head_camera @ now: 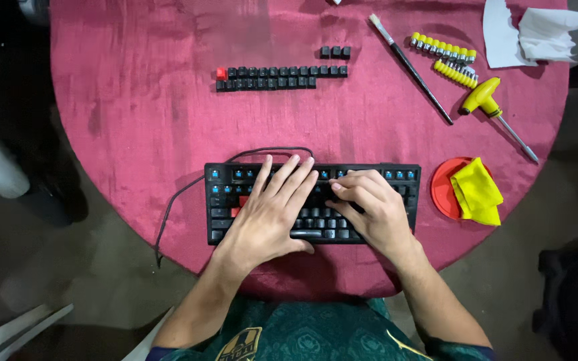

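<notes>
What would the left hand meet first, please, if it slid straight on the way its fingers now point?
Likely the black cable just past the keyboard edge. Beyond it the left hand would cross bare red cloth toward the rows of loose keycaps.

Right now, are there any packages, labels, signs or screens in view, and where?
No packages, signs or screens.
Emblem: gold and black patch on the person's green shirt, bottom edge, partly cut off.
Keyboard: black, under both hands; key markings too small to tell.
</notes>
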